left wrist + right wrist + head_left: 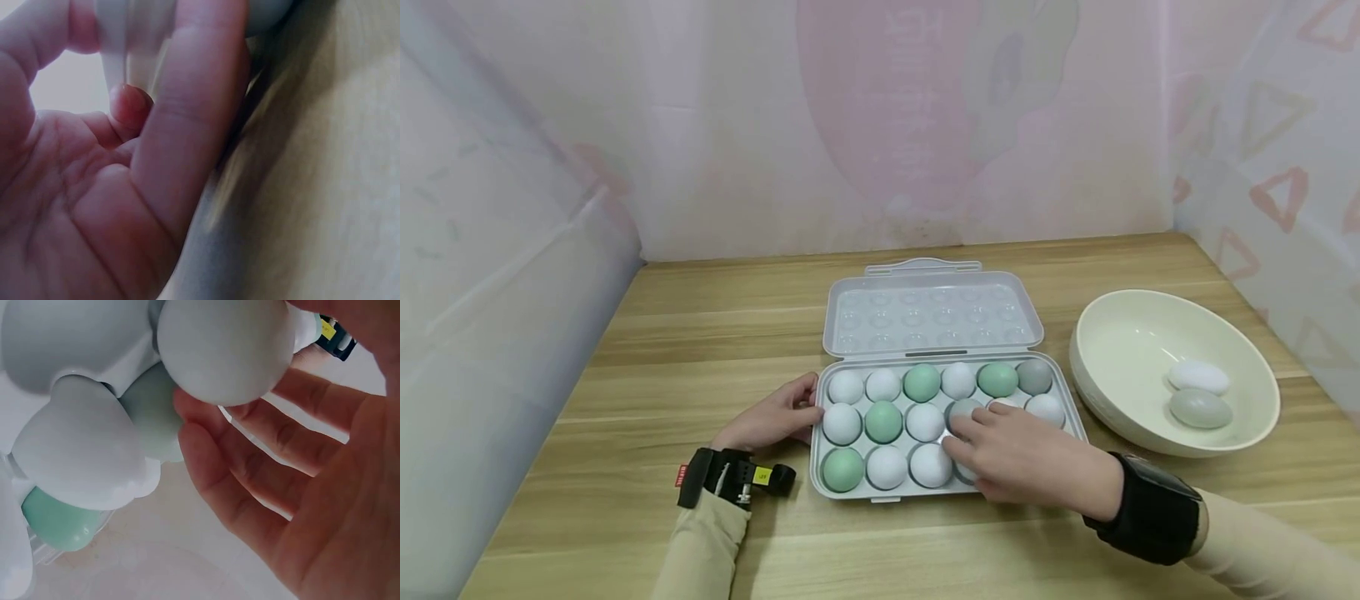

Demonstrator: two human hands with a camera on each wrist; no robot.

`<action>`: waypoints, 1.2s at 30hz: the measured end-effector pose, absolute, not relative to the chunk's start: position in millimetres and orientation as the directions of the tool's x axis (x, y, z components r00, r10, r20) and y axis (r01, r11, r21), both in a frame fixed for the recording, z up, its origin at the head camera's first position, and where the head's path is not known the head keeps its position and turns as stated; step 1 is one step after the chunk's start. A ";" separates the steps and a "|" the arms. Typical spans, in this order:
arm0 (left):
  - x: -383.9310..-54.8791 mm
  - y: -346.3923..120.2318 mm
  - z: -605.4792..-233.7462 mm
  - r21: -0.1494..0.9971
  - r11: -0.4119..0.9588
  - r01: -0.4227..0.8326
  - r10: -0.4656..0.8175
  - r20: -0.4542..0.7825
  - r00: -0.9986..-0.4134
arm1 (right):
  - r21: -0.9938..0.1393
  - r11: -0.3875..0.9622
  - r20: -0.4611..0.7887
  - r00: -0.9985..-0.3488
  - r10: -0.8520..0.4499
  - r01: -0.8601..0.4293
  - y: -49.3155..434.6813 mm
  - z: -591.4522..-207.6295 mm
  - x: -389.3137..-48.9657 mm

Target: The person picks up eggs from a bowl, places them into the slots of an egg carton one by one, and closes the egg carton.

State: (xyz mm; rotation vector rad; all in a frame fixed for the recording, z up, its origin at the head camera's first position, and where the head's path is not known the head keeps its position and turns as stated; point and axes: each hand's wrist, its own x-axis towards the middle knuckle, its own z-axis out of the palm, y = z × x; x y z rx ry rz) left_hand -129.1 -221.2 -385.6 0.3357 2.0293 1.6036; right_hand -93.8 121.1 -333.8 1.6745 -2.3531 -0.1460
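Note:
A lidded egg box [1075, 417] lies open on the table, with rows of white, green and grey-green eggs in its hollows. My left hand [775, 421] grips the box's left edge between thumb and fingers; the left wrist view shows the edge [114, 56] passing between them. Over the front right of the box, my right hand [1018, 454] holds a pale egg [225, 350] with its fingertips, low among the seated eggs. The hand hides part of the front row in the head view. A white egg [81, 447] sits beside the fingers in the right wrist view.
A cream bowl [1120, 333] stands right of the box, with a white egg [1198, 377] and a grey-green egg [1201, 409] in it. The clear lid [932, 312] is folded back behind the box. Printed cloth walls [722, 167] border the wooden table.

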 end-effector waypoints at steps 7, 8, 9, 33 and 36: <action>-129.6 -220.5 -385.6 0.957 0.263 -0.125 0.505 -0.247 -0.827 | 0.242 0.357 0.131 -0.334 -0.933 -0.902 119.5 -336.1 -94.1; -129.8 -220.2 -385.8 0.957 0.263 -0.125 0.503 -0.247 -0.828 | 0.245 0.358 0.126 -0.336 -0.933 -0.901 119.5 -336.8 -93.9; -130.1 -220.0 -385.8 0.956 0.267 -0.121 0.503 -0.245 -0.829 | 0.247 0.358 0.125 -0.337 -0.933 -0.901 119.3 -337.2 -93.5; -128.2 -221.4 -385.0 0.956 0.267 -0.122 0.505 -0.247 -0.827 | 0.255 0.349 0.235 -0.292 -0.927 -0.902 139.5 -330.6 -99.3; -128.5 -221.6 -384.7 0.956 0.265 -0.124 0.509 -0.248 -0.825 | 0.220 0.359 0.259 -0.301 -0.918 -0.907 147.9 -324.0 -101.9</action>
